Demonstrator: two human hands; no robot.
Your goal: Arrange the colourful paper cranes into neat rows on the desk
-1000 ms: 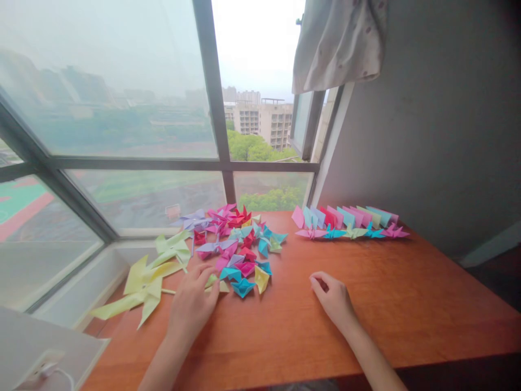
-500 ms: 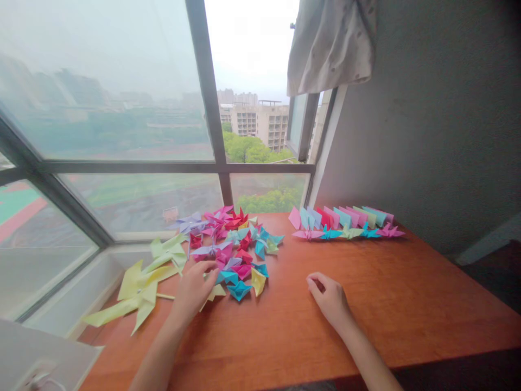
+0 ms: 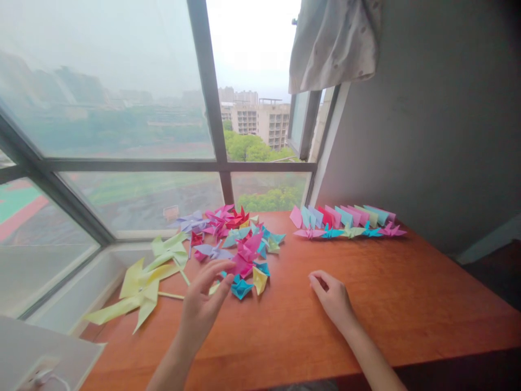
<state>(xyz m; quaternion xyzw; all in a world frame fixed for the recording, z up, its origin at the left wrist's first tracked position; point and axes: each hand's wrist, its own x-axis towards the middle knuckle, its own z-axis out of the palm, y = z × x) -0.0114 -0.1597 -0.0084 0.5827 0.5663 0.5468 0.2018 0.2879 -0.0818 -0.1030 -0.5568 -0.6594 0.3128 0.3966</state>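
Note:
My left hand (image 3: 205,298) is closed in a pinch beside the pile of folded paper, holding up what looks like a magenta paper pinwheel (image 3: 246,255). Its pointed blades stand above the fingertips; any stick is hidden. Just below it lie a blue paper boat (image 3: 241,288) and a yellow folded piece (image 3: 259,280). A light purple pinwheel (image 3: 214,252) rests behind the fingers. My right hand (image 3: 331,296) sits on the bare table to the right, fingers curled into a loose ring with nothing in them.
Large yellow-green pinwheels (image 3: 140,290) lie at the left of the wooden table (image 3: 309,342). Paper cranes (image 3: 353,232) form a row at the back right, before a row of upright folded papers (image 3: 344,216). Windows and a grey wall (image 3: 427,136) border the table.
My left hand has drawn nearer and turned, lifting the magenta pinwheel up and to the right out of the pile. The right hand has stayed nearly still.

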